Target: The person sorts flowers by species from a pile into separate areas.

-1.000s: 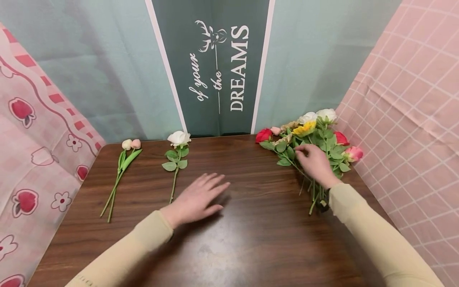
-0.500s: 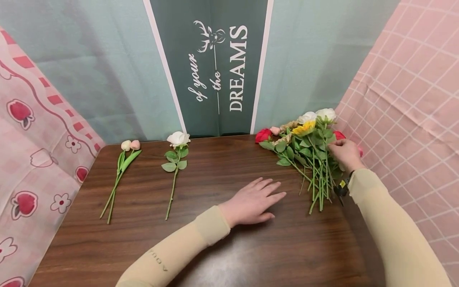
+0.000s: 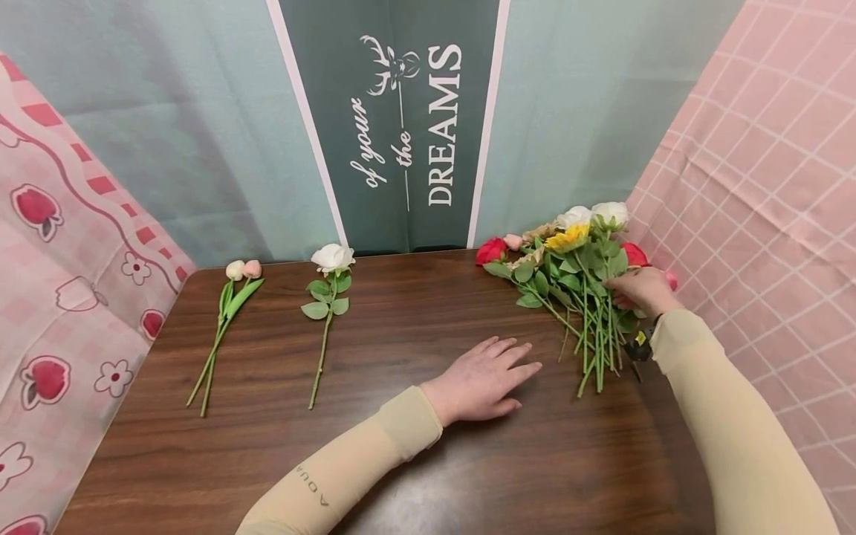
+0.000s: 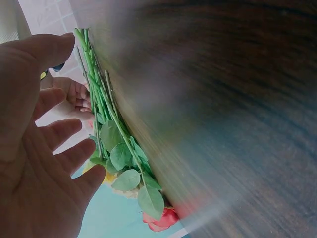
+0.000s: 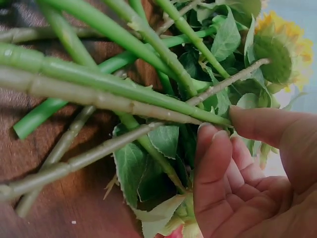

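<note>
In the head view my right hand [image 3: 643, 290] is at the right side of a pile of mixed flowers [image 3: 585, 279]. Its thumb and fingertips pinch a green flower stem [image 5: 148, 96], as the right wrist view shows; which bloom that stem carries I cannot tell. The pile has red, white and pink blooms and a sunflower [image 3: 568, 238], with stems crossing toward the front. My left hand [image 3: 477, 380] lies palm down over the table left of the stems, fingers spread, holding nothing. The left wrist view shows those stems and a red rose [image 4: 161, 219] beyond its fingers.
A white rose [image 3: 332, 258] with a leafy stem lies on the brown table [image 3: 414, 319], left of the middle. Two tulips [image 3: 244, 270], cream and pink, lie farther left. Patterned cloths hang at the back and both sides.
My left hand has moved right, away from the white rose's stem toward the pile. My right hand has shifted right across the pile and pinches a stem there.
</note>
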